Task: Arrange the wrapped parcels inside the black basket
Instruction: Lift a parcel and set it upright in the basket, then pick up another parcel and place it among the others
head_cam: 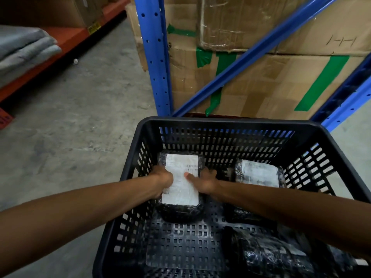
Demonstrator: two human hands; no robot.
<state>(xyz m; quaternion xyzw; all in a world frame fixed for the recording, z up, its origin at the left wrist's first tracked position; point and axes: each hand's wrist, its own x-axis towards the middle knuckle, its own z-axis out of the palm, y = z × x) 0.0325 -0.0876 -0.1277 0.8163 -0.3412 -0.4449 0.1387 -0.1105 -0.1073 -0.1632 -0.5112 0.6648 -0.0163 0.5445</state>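
**Setting the parcel flat in the far left corner**

We hold one parcel (180, 181) with both hands inside the basket (226, 122). The left hand (163, 179) is clamped on its left edge, and the right hand (203, 180) is clamped on its right edge, with the thumb lying on the white label. The parcel sits at the far left of the basket, close to the far wall and the left wall.

To do this step well, we think the parcel should go down flat, with its long side parallel to the left wall, and then be pushed gently into the corner so that no gap is wasted. We should keep the label on top, so it can be read later. The fingers must slide out sideways, not pull up, or the parcel may tilt.

The parcel is a block wrapped in shiny black film, with a large white label that carries a barcode. The film looks smooth and a little slippery. A second parcel (259, 173) of the same kind lies at the far right, also label up, apart from the first. More black wrapped parcels (267, 255) lie at the near right, partly under our right arm; how many, we cannot tell. The near left floor of the basket is bare.
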